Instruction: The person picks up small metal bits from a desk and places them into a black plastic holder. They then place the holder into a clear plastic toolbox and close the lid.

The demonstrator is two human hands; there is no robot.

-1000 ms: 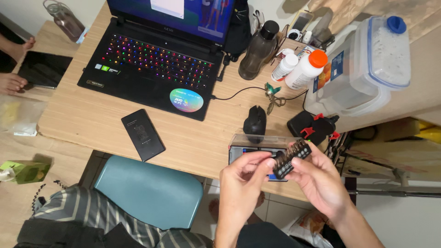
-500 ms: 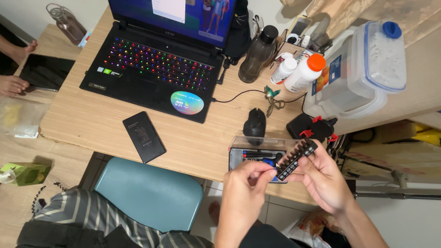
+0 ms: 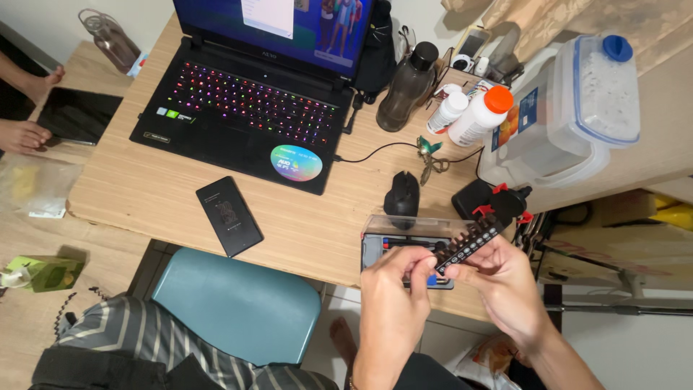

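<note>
My right hand holds a long black bit rack with several small screwdriver bits, tilted up to the right. My left hand pinches the rack's lower end with its fingertips. Both hands hover over the near table edge, just in front of an open screwdriver kit case with a clear lid, lying on the wooden table.
A black mouse, a black phone, an open laptop, a dark bottle, two white pill bottles, a large plastic container and a black-and-red tool are on the table. A teal chair stands below. Another person's feet are at left.
The bit rack has turned from showing its broad face to edge-on, and my left fingers have closed onto its lower end. The view has shifted slightly.
</note>
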